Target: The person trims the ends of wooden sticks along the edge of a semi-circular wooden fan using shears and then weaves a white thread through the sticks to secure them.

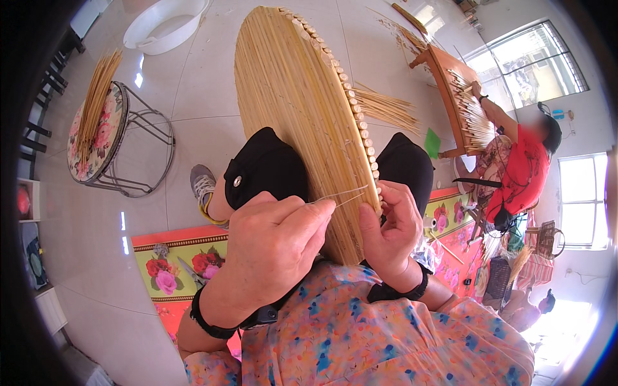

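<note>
A large oval-looking mat of straw-coloured plant stalks (293, 96) stands tilted between my knees, its long face toward my left. Cut stalk ends line its right edge. Near its lower right rim, my right hand (393, 222) grips the edge, thumb on the face and fingers curled round the stalk ends. My left hand (273, 241) is closed in a pinch on a thin pale thread (344, 194), which stretches across the mat's face toward the right hand. Whether a needle is in those fingers cannot be made out.
A stool (96, 138) with a floral seat holds a stalk bundle at left; a white basin (164, 26) lies behind. Loose stalks (386, 109) are beyond my right knee. At right, a person in red (528, 161) works at a wooden table (444, 83). Floral mats (167, 273) lie underfoot.
</note>
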Demonstrator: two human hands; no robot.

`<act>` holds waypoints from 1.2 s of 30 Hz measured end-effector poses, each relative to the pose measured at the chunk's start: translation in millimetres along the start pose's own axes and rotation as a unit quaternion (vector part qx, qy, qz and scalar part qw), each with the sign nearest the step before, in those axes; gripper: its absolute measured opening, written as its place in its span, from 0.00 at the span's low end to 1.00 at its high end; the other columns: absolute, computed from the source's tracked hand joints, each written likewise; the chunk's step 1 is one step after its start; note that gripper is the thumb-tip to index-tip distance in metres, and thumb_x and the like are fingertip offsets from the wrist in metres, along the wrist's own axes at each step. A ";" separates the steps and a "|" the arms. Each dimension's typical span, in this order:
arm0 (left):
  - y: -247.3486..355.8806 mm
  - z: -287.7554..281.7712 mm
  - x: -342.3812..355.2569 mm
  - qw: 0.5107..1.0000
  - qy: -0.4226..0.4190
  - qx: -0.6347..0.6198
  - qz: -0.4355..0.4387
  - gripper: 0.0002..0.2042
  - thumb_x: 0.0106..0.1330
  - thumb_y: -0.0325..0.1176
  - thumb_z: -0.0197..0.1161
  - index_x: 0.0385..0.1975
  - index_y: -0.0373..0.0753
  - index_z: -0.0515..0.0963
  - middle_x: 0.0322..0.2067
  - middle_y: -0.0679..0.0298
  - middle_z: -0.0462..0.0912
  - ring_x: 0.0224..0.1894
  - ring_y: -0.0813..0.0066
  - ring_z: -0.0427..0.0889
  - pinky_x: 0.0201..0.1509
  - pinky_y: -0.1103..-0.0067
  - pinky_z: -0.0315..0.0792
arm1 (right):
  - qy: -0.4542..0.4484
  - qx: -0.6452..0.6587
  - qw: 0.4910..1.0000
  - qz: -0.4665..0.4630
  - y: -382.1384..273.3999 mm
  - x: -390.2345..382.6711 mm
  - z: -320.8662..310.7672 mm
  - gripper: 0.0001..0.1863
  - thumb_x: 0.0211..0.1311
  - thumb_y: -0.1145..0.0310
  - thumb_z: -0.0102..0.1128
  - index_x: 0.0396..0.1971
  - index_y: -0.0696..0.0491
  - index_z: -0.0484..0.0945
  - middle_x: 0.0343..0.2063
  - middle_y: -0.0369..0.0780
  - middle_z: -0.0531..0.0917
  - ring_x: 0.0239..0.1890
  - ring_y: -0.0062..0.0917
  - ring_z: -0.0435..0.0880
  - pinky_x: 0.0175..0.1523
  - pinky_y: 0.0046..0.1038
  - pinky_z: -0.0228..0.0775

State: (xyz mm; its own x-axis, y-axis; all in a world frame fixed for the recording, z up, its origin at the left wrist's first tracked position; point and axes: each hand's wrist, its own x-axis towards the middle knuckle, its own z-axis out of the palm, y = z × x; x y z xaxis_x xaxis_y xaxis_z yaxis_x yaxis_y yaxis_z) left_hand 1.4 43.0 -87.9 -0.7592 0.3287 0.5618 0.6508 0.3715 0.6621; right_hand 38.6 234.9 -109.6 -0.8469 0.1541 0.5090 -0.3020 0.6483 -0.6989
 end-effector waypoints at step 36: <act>36.9 -68.8 0.5 0.956 -0.207 0.134 -0.158 0.10 0.51 0.20 0.69 0.35 0.38 0.84 0.14 0.65 0.71 0.16 0.72 0.68 0.22 0.78 0.63 | -0.158 0.287 0.944 -0.023 -1.1 -7.2 13.0 0.29 0.45 0.68 0.72 0.50 0.62 0.78 0.42 0.46 0.78 0.40 0.33 0.81 0.43 0.28 0.76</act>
State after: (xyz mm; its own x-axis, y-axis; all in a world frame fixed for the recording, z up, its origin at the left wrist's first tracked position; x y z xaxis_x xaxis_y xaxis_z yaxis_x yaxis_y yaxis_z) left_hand 24.4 -2.9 -29.1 -0.8860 0.4579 0.0727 0.4098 0.7002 0.5846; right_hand 39.4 223.3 -119.0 -0.8883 -0.1531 0.4330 -0.4519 0.1236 -0.8835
